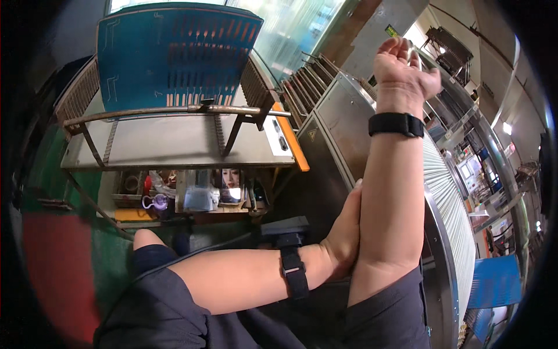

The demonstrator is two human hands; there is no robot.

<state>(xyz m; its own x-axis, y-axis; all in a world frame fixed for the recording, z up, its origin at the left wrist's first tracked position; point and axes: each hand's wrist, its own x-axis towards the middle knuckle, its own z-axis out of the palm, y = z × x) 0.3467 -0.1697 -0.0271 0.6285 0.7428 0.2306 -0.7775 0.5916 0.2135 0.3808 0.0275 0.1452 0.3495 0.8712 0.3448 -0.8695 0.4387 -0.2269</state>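
Observation:
My right arm reaches up and forward on the right. At its end my right hand (404,72) is raised, palm toward me, with the fingers loosely bent and apart and nothing in it. A black strap (395,124) circles that wrist. My left arm crosses in front of my body, and my left hand (344,232) clasps the right forearm (392,203) near the elbow. Its thumb lies along the forearm; the other fingers are hidden beneath. Another black strap (293,270) is around the left wrist, with a dark grey box (285,225) beside it.
Ahead on the left, blue panels (139,64) with copper-coloured patterns stand in a metal rack on a white-topped bench (163,142). Small items, including a purple object (156,202), fill the shelf below. A metal cabinet (346,116) and ribbed white conveyor (456,215) flank my right arm.

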